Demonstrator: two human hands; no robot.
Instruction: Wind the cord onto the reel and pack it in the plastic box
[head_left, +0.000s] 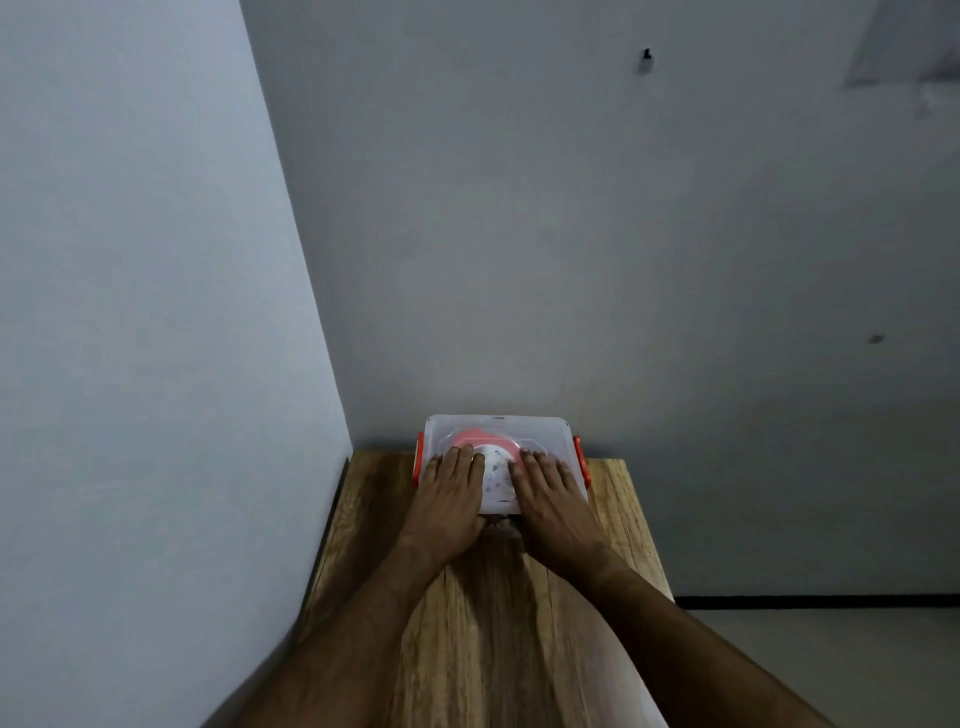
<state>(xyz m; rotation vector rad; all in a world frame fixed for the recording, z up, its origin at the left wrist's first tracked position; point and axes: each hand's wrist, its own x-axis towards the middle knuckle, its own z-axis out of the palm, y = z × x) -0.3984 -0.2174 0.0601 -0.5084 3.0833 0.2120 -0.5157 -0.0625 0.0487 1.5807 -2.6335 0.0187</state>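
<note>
Underneath, wooden table (483, 623), grey walls (519, 234).

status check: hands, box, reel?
Left hand and right hand flat on plastic box lid, gripping nothing. Reel inside, lid on. Orange latches state unclear. Nothing blocking.

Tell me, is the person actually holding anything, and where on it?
Nothing is gripped. The left hand and right hand lie flat, palms down, on the plastic box lid.

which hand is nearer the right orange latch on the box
Right. The right hand lies flat on the lid just inside the right orange latch; the left hand rests across the lid, by the opposite latch.
</note>
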